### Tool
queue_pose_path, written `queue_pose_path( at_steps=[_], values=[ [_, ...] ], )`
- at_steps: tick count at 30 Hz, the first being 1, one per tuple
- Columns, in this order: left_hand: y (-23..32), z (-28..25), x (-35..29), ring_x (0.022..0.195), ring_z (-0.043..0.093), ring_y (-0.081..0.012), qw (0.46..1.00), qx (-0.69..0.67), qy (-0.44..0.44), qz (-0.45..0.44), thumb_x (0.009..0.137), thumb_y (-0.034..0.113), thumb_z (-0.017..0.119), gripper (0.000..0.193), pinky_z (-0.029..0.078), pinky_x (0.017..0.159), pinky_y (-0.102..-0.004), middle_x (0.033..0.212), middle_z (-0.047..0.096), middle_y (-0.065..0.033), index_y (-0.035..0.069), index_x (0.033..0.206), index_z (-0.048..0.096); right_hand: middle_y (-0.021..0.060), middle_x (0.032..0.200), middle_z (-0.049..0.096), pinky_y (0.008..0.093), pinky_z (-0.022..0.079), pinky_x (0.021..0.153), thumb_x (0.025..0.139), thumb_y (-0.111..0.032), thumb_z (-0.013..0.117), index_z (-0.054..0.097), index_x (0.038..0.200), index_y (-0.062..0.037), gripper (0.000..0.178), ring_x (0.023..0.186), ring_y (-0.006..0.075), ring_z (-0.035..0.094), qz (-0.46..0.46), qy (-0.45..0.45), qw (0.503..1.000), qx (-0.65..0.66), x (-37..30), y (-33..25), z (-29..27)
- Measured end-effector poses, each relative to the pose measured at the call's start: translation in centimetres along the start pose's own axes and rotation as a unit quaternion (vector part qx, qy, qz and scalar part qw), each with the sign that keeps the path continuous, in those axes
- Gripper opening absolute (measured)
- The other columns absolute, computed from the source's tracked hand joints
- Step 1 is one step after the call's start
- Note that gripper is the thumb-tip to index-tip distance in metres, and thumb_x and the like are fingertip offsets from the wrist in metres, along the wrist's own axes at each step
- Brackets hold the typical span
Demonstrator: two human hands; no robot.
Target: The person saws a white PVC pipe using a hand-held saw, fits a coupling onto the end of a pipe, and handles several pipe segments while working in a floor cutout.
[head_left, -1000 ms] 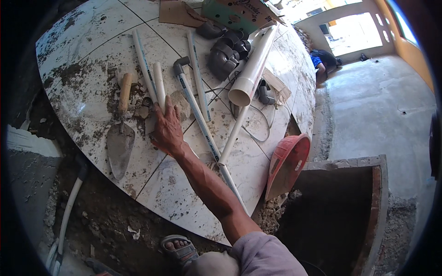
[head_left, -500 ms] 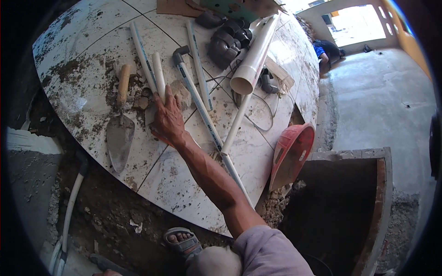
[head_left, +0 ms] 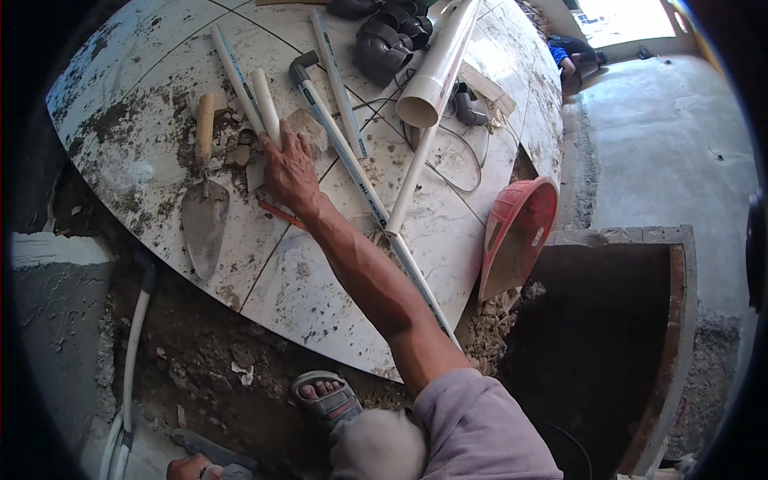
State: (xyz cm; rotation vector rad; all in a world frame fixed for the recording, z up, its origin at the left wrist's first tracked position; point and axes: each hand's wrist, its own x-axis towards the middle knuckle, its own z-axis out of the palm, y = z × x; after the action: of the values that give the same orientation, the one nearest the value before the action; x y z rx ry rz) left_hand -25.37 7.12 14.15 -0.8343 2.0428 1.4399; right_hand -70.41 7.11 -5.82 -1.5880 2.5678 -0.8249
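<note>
My right hand reaches over the dirty tiled surface, its fingers closed around the lower end of a short white pipe. A longer white pipe with blue print lies along the short one's left side. Under my wrist an orange-red strip shows. To the left of the hand lies a pointed trowel, with its wooden handle away from me. Right of the hand is a white pipe with a grey elbow at its far end. My left hand cannot be made out in the picture.
Several dark grey elbows lie behind a wide white pipe. A red curved plastic vessel stands by the table's right edge, beside a deep dark pit. A person crouches far right. My sandalled foot is on rubble below.
The view has shifted, so the table sits a little higher and more of the floor shows. My right hand stays at the short pipe, and the orange-red strip is less covered.
</note>
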Motion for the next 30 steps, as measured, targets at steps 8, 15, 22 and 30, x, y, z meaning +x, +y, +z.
queue_pose_path(
  at_steps=[8,15,22,30],
  values=[
    [-0.8,0.5,-0.4,0.073,0.054,-0.0411,0.999,0.044,-0.021,0.011,0.089,0.021,0.050,0.023,0.041,0.063,-0.0441,0.076,0.057,-0.0219,-0.001,0.087,0.057,0.0294,0.132,0.035,0.0483,0.022,0.109,0.085,-0.011,0.039,0.053,0.121,-0.0081,0.039,0.122,0.0437,0.037,-0.020,0.032,0.999,-0.012,0.2,0.9,0.5],
    [0.0,0.0,-1.1,0.075,0.054,-0.0434,0.999,0.025,-0.035,-0.027,0.089,0.022,0.051,0.025,0.041,0.065,-0.0473,0.080,0.056,-0.0245,-0.002,0.090,0.057,0.0291,0.134,0.035,0.0470,0.019,0.109,0.084,-0.012,0.043,0.051,0.124,-0.0110,0.041,0.123,0.0445,0.037,-0.017,0.028,0.999,-0.001,0.0,1.0,0.9],
    [0.0,-0.3,-1.1,0.080,0.054,-0.0430,0.999,0.027,-0.035,-0.028,0.087,0.021,0.053,0.023,0.041,0.068,-0.0475,0.083,0.058,-0.0237,-0.001,0.093,0.058,0.0283,0.134,0.035,0.0484,0.021,0.109,0.086,-0.013,0.041,0.052,0.122,-0.0083,0.038,0.122,0.0434,0.037,0.005,0.009,0.999,-0.036,0.3,0.4,0.8],
    [1.1,-0.7,-0.7,0.082,0.055,-0.0422,0.995,0.038,-0.056,-0.075,0.086,0.020,0.054,0.023,0.043,0.071,-0.0469,0.086,0.059,-0.0237,0.001,0.098,0.059,0.0272,0.135,0.035,0.0483,0.020,0.108,0.080,-0.009,0.046,0.051,0.126,-0.0120,0.046,0.123,0.0418,0.038,-0.009,0.010,0.999,-0.043,0.6,1.0,0.7]
  ],
)
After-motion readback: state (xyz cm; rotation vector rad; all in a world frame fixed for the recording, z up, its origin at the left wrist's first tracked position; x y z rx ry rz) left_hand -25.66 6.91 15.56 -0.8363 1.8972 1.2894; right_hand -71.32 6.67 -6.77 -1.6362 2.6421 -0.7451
